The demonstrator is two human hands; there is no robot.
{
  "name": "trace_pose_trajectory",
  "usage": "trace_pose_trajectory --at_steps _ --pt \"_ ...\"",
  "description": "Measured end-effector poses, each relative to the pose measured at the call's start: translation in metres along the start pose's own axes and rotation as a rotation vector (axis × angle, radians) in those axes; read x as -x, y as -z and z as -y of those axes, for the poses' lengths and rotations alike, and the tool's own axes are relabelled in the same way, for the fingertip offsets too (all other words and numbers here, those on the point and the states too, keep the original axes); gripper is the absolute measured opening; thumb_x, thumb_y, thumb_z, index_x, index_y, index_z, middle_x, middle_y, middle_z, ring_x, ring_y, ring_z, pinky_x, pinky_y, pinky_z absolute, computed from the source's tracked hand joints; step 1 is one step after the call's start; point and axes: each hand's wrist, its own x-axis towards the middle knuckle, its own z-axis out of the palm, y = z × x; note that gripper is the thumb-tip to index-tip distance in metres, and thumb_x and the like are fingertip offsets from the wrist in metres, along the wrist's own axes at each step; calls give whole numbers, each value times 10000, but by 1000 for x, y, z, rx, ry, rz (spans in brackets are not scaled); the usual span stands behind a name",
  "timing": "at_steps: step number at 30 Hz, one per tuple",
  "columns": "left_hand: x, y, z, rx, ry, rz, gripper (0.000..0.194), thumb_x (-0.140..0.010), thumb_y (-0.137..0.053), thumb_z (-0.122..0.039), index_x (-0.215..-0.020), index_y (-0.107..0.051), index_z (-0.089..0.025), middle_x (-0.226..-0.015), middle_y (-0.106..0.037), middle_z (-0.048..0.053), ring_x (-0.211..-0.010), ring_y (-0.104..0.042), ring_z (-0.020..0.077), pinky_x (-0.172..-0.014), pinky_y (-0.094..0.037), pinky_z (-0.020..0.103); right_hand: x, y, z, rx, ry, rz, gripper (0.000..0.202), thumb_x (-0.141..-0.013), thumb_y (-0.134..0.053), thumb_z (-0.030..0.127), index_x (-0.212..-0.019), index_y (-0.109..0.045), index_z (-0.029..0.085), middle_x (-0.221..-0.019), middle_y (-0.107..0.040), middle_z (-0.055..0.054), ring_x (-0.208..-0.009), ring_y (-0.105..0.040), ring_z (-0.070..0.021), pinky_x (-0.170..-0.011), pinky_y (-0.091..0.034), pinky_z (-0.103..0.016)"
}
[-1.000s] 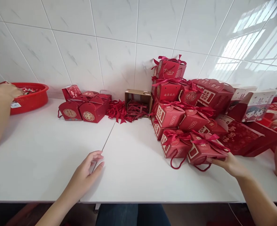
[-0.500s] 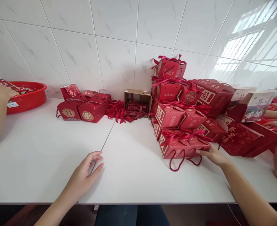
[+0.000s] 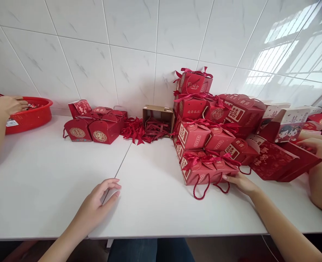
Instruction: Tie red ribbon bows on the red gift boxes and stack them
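My left hand [image 3: 99,198] rests on its side on the white table, thumb and fingers apart with nothing between them. Over on the right, my right hand [image 3: 241,183] grips the near right corner of a red gift box [image 3: 226,168] at the front of a stack. Its thumb lies on the front face by a rope handle, and its other fingers are partly hidden behind the box. A matching gift box [image 3: 200,171] with a ribbon bow and dark red cord handle [image 3: 201,197] stands against its left side.
Stacked ribboned boxes [image 3: 195,109] rise against the tiled wall. A cardboard box [image 3: 158,111] of red ribbons stands mid-table, with more boxes [image 3: 103,131] to its left. Other people's hands are at a red basin [image 3: 30,123] on the left and red bags [image 3: 273,160] on the right.
The view has shifted slightly, so the stack sits a little further left. At the basin, the other person's hand has moved lower. My own hands have barely moved.
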Motion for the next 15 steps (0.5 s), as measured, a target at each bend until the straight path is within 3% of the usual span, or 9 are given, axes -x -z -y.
trace_pose_trajectory --at_steps 5,9,10,12,15 --pt "2 1 -2 -3 -2 11 395 -825 -514 -528 -1105 -560 -254 -1195 -623 75 -1167 -556 257 -993 -445 406 6 2 -9 -23 -2 7 537 -688 -746 500 -1135 -639 224 -1292 -598 -153 -1225 -530 -327 -1042 -405 -457" --pt "4 -2 -2 42 4 29 420 -831 -509 -515 -1152 -525 -245 -1192 -605 92 -1184 -531 267 -1005 -427 436 10 2 -12 -194 114 -112 886 -541 -751 653 -1307 -488 296 -1435 -460 -127 -1305 -440 -339 -1042 -376 -515" --pt "4 -2 -1 58 16 29 426 -827 -511 -513 -1159 -516 -246 -1206 -594 93 -1194 -520 267 -1008 -422 440 8 0 -9 -243 174 -205 919 -549 -689 712 -1342 -442 318 -1469 -417 -108 -1324 -415 -337 -1038 -369 -537" --pt "0 1 -1 98 36 10 451 -805 -531 -510 -1168 -497 -244 -1244 -563 97 -1201 -509 269 -993 -430 438 2 -3 3 -237 299 -527 816 -661 -496 738 -1358 -419 322 -1465 -419 -89 -1331 -406 -328 -1032 -357 -572" --pt "-16 18 -2 184 85 -118 530 -720 -589 -512 -1147 -479 -217 -1248 -538 112 -1170 -523 280 -923 -474 418 -5 -8 28 -63 406 -1062 654 -766 -331 572 -1359 -401 306 -1442 -414 -98 -1367 -337 -332 -1067 -267 -620"
